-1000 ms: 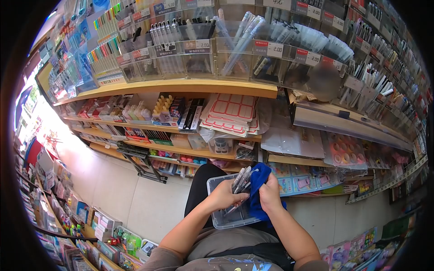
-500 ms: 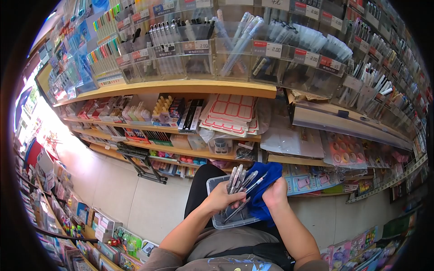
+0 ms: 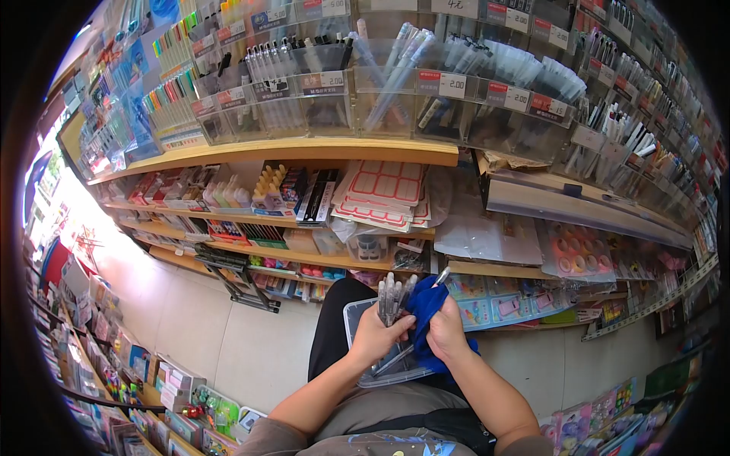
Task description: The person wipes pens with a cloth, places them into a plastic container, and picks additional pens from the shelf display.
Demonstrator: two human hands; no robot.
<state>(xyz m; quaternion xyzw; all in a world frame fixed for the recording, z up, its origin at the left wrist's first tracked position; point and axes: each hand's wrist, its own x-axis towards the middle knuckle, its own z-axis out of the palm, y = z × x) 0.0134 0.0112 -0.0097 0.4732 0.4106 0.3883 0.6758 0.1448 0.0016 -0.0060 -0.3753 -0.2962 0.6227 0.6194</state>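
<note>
my left hand (image 3: 372, 334) is closed round a bunch of pens (image 3: 392, 299); my right hand (image 3: 446, 331) grips a blue cloth (image 3: 428, 308) (one pen (image 3: 441, 277) pokes out above).

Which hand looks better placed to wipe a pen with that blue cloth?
Probably the right hand: it grips the blue cloth, with one pen poking out of it, while the left hand is busy holding a bunch of pens.

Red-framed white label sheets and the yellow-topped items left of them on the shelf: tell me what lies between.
Dark patterned boxes and long black-and-white packs, as the head view shows.
</note>
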